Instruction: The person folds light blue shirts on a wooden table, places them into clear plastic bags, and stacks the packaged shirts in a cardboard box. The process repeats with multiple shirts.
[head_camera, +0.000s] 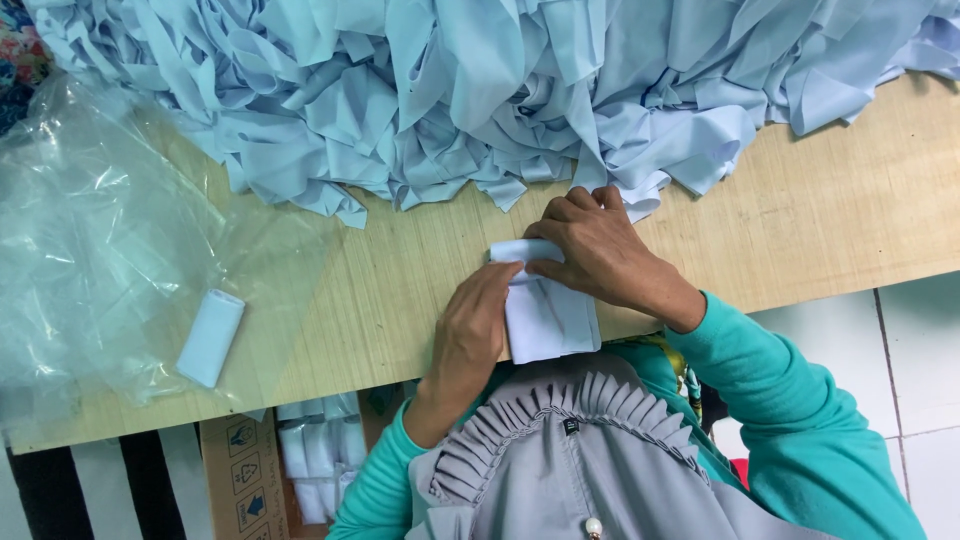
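Note:
A pale blue fabric strip (545, 320) lies at the near edge of the wooden table (820, 220), its far end turned into a small roll. My left hand (470, 330) presses on the strip's left side, fingertips at the roll. My right hand (600, 250) curls over the roll from the far side and grips it. Both arms wear teal sleeves.
A large heap of pale blue fabric strips (480, 90) fills the far side of the table. A clear plastic sheet (110, 250) lies at the left with one finished roll (210, 338) on it. A cardboard box (290, 470) holding rolls stands under the table edge.

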